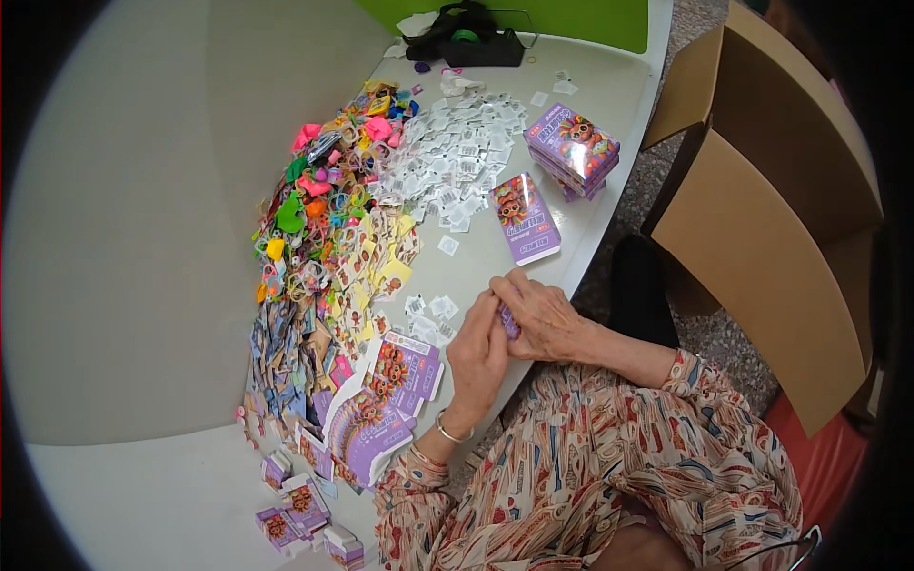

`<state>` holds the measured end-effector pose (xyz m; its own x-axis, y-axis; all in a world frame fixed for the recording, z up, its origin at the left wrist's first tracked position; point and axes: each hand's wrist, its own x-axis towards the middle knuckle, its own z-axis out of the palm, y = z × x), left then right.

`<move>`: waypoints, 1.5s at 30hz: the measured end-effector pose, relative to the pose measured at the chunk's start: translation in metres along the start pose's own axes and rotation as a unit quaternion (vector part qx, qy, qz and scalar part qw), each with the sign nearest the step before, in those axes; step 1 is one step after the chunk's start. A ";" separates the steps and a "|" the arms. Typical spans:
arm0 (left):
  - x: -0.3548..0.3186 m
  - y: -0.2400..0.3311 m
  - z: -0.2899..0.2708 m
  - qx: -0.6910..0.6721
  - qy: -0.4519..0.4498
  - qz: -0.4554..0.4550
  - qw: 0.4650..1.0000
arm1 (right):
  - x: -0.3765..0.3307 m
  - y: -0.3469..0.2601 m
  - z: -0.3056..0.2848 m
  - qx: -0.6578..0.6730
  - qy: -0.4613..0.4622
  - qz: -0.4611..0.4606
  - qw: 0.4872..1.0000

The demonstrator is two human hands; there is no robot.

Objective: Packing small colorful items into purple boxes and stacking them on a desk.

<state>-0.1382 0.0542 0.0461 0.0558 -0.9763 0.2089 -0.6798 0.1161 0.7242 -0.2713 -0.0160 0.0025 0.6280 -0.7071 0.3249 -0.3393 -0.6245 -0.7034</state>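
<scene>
Both my hands meet at the table's near edge around a small purple item (509,324), probably a printed box, mostly covered by fingers. My left hand (476,354) closes on it from the left, and my right hand (550,322) wraps over it from the right. Just beyond them lies a purple printed box (528,221). Farther right is a stack of similar boxes (573,143). Fanned-out flat purple cartons (386,404) lie left of my left wrist.
A heap of small colourful toys (319,195) runs along the left panel (143,228). Beside it lie many small white packets (462,152) and yellow cards (392,276). Small purple boxes (303,504) sit lower left. An open cardboard box (752,257) stands right of the table.
</scene>
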 end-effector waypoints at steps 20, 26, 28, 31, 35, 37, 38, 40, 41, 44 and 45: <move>0.099 -0.033 0.083 0.177 0.104 0.075 0.976 | -0.021 0.023 -0.077 -0.156 0.123 0.170 0.965; 0.073 -0.031 -0.034 -0.260 -0.007 -0.196 0.945 | 0.004 0.021 -0.052 -0.112 0.074 0.143 0.980; 0.067 -0.020 -0.063 -0.347 -0.008 -0.253 0.903 | 0.018 0.031 -0.045 -0.151 0.116 0.092 0.977; 0.052 -0.020 -0.092 -0.531 -0.020 -0.304 0.791 | 0.036 0.013 -0.041 -0.181 0.127 0.024 0.975; 0.032 -0.025 -0.093 -0.568 -0.006 -0.342 0.749 | 0.031 -0.030 -0.041 -0.142 0.026 -0.090 0.985; 0.031 -0.023 -0.078 -0.535 -0.041 -0.368 0.759 | 0.026 -0.033 -0.029 -0.136 0.007 -0.145 0.980; 0.036 -0.002 -0.079 -0.498 -0.105 -0.374 0.775 | 0.024 -0.031 -0.024 -0.141 0.033 -0.144 0.979; 0.042 -0.018 -0.076 -0.478 -0.121 -0.368 0.788 | 0.018 -0.022 -0.032 -0.108 0.004 -0.087 0.990; 0.041 -0.028 -0.079 -0.454 -0.134 -0.357 0.805 | 0.015 -0.021 -0.038 -0.074 -0.019 -0.034 0.997; 0.041 -0.082 -0.087 -0.187 -0.127 -0.246 0.943 | 0.000 -0.015 -0.058 -0.090 0.045 -0.017 0.995; 0.034 -0.097 -0.089 -0.011 -0.091 -0.155 0.984 | -0.002 -0.014 -0.060 -0.100 0.053 0.007 0.994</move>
<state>-0.0049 0.0265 0.0415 0.1261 -0.9815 -0.1440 -0.6349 -0.1914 0.7485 -0.3096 -0.0260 0.0501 0.5485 -0.7408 0.3877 -0.4867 -0.6599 -0.5724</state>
